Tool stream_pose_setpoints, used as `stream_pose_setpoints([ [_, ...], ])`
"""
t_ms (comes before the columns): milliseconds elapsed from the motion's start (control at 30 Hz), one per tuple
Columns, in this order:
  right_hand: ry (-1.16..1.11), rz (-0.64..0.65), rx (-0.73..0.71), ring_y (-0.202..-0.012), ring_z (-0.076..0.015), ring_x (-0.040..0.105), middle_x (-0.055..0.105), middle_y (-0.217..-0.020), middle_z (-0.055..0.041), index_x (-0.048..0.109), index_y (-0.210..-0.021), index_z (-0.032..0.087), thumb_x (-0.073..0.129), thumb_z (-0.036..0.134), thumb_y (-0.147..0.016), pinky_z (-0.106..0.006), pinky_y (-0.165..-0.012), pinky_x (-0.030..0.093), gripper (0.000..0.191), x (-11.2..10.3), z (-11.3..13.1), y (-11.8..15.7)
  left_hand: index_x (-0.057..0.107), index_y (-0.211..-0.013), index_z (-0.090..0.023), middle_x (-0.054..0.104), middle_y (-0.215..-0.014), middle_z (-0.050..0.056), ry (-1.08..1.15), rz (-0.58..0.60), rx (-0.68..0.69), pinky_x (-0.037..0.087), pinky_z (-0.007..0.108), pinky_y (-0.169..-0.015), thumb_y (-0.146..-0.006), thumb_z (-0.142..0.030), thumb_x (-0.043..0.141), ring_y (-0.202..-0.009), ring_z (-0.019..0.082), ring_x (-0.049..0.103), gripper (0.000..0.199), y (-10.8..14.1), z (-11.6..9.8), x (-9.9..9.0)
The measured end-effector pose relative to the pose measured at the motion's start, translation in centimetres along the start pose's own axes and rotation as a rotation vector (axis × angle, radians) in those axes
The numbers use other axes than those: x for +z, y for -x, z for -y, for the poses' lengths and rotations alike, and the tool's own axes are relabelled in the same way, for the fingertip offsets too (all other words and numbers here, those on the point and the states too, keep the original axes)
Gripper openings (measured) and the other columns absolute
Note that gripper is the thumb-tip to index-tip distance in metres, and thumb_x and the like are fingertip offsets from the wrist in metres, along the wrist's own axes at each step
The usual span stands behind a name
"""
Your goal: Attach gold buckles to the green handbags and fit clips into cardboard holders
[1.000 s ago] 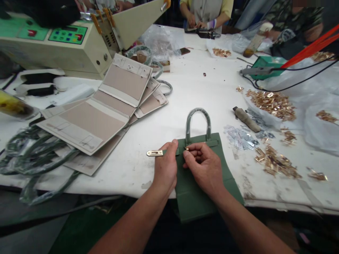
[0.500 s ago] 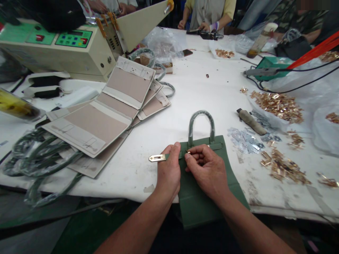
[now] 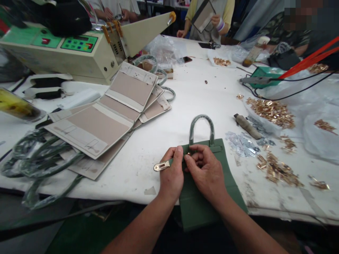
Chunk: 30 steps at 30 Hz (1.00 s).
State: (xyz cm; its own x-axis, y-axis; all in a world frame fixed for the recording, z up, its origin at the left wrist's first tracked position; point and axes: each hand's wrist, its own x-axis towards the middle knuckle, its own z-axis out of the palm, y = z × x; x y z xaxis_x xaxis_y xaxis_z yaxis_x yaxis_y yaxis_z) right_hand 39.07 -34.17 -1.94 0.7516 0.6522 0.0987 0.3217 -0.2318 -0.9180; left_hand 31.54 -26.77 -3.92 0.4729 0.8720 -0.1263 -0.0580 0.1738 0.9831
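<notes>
A dark green bag panel [image 3: 201,208] with a plastic-wrapped loop handle [image 3: 201,118] lies over the table's front edge. My left hand [image 3: 172,176] pinches a green strap at the panel's upper left; the strap's gold slotted metal tip [image 3: 161,165] sticks out to the left. My right hand [image 3: 208,171] is closed, thumb and index finger together at a small gold metal piece [image 3: 188,154] beside the left thumb. The fingertips hide most of that piece. Both hands rest close together over the panel, just below the handle.
Stacked beige-lined panels [image 3: 106,116] with wrapped handles lie left, before a cream machine [image 3: 79,56]. To the right are silver plates [image 3: 241,143], a wrapped tool [image 3: 247,126], gold pieces [image 3: 278,171] and a green box [image 3: 265,76] with orange cords. People work across the table [image 3: 185,116].
The metal tip has tilted, its outer end lower. My hands stay at the same spot on the panel. Across the table, a person has raised a panel in one hand.
</notes>
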Motion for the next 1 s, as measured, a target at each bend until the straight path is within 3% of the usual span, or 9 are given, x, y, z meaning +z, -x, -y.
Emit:
stream_pose_setpoints([
  [167, -0.122, 0.057, 0.047, -0.067, -0.0181, 0.072, 0.071, -0.076, 0.0002, 0.064, -0.102, 0.022, 0.071, 0.038, -0.090, -0.027, -0.064, 0.057, 0.022, -0.4, -0.5, 0.7, 0.064, -0.080, -0.020, 0.060, -0.076, -0.002, -0.013, -0.001, 0.030, 0.042, 0.023, -0.072, -0.097, -0.050, 0.058, -0.077, 0.015, 0.054, 0.035, 0.0, 0.1, -0.3],
  [300, -0.139, -0.003, 0.040, -0.068, -0.0195, 0.073, 0.073, -0.081, -0.0011, 0.071, -0.099, 0.022, 0.071, 0.038, -0.090, -0.029, -0.065, 0.057, 0.019, -0.1, -0.6, 1.1, 0.065, -0.080, -0.020, 0.061, -0.075, -0.002, -0.041, -0.015, 0.052, 0.043, 0.024, -0.073, -0.097, -0.052, 0.058, -0.077, 0.016, 0.055, 0.037, 0.0, 0.1, -0.4],
  [500, 0.052, -0.122, -0.126, -0.065, -0.0179, 0.067, 0.069, -0.072, 0.0007, 0.075, -0.084, 0.023, 0.067, 0.031, -0.092, -0.029, -0.067, 0.051, 0.013, 0.8, -0.4, 0.7, 0.068, -0.083, -0.021, 0.066, -0.079, 0.000, -0.094, -0.014, 0.117, 0.044, 0.026, -0.076, -0.096, -0.053, 0.058, -0.079, 0.018, 0.058, 0.036, -0.1, 0.0, -0.6],
  [733, -0.094, -0.122, -0.094, -0.059, -0.0147, 0.062, 0.067, -0.066, 0.0029, 0.074, -0.081, 0.022, 0.070, 0.026, -0.087, -0.024, -0.059, 0.050, 0.009, 1.1, 0.2, -0.3, 0.070, -0.091, -0.022, 0.070, -0.091, 0.001, -0.132, -0.021, 0.121, 0.045, 0.029, -0.086, -0.091, -0.056, 0.062, -0.093, 0.021, 0.061, 0.036, -1.0, 0.2, -0.3],
  [867, -0.154, -0.149, -0.113, -0.063, -0.0146, 0.064, 0.070, -0.074, 0.0026, 0.076, -0.100, 0.022, 0.073, 0.027, -0.084, -0.023, -0.061, 0.052, 0.017, -1.9, 0.6, 1.2, 0.069, -0.095, -0.022, 0.068, -0.083, -0.001, 0.019, 0.000, -0.008, 0.048, 0.031, -0.074, -0.085, -0.060, 0.066, -0.079, 0.020, 0.062, 0.039, -2.0, 0.0, -0.4],
  [1000, 0.092, -0.286, -0.147, -0.071, -0.0166, 0.067, 0.072, -0.080, 0.0003, 0.077, -0.089, 0.023, 0.067, 0.029, -0.089, -0.027, -0.068, 0.053, 0.012, -8.2, -2.3, 3.5, 0.070, -0.094, -0.022, 0.069, -0.079, 0.000, -0.004, -0.039, -0.090, 0.049, 0.032, -0.066, -0.076, -0.061, 0.072, -0.072, 0.022, 0.063, 0.044, -3.7, -0.9, -1.1],
])
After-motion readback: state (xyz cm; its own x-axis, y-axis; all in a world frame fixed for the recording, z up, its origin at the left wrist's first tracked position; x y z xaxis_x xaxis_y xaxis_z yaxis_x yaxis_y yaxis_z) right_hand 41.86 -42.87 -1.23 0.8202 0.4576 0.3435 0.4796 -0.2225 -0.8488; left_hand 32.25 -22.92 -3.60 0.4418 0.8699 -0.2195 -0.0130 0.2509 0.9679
